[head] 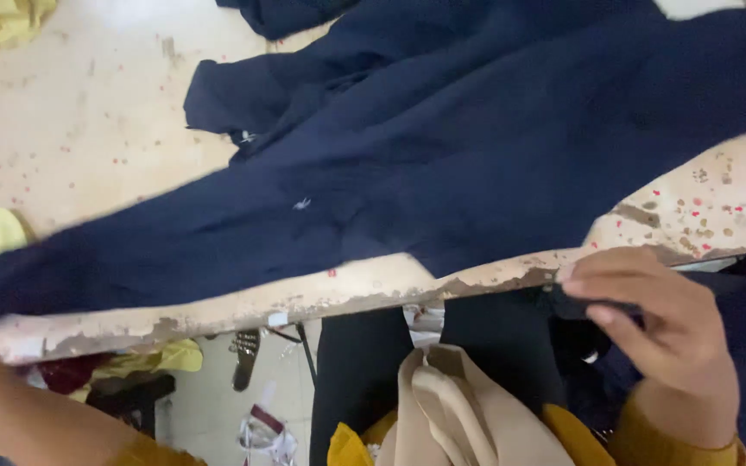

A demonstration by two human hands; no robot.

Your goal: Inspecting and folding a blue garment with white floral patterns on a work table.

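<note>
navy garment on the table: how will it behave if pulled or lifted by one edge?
The navy garment is probably floppy: it lies creased and folds over the table's edge. Likely light, so it should drag easily. The right hand pinches dark cloth, which bunches.

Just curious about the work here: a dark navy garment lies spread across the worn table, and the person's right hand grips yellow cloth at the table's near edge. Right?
Not quite. In the head view the right hand grips dark navy cloth, not yellow, at the table edge. The navy garment does lie spread across it.
</note>
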